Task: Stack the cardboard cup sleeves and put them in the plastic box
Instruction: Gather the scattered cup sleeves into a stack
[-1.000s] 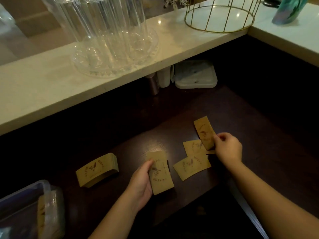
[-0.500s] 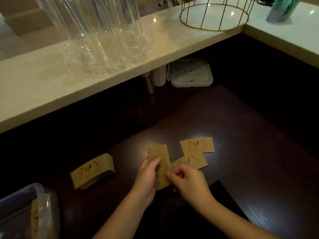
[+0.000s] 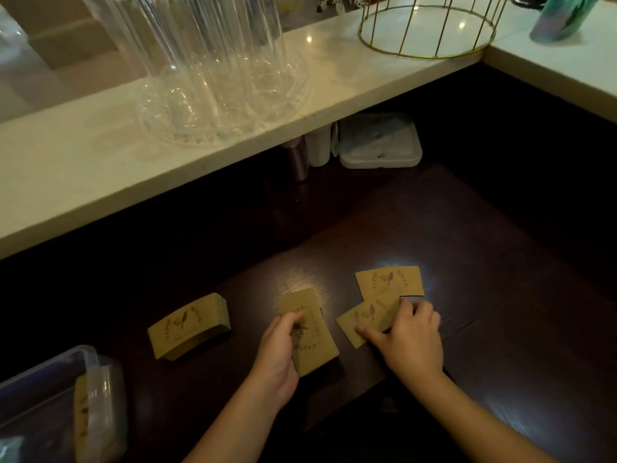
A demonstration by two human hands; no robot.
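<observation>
Our left hand [image 3: 278,354] grips a small stack of cup sleeves [image 3: 312,332] on the dark wooden counter [image 3: 500,262]. Our right hand [image 3: 409,339], palm down, pinches a loose sleeve [image 3: 367,315] beside another sleeve [image 3: 389,282]. The plastic box [image 3: 50,389] sits far left.

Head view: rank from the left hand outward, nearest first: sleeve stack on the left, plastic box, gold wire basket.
From the left hand:
1. Sleeve stack, lying on the dark table just to its left.
2. Plastic box, bottom-left corner, holding some sleeves.
3. Gold wire basket, far back right on the pale counter.
</observation>
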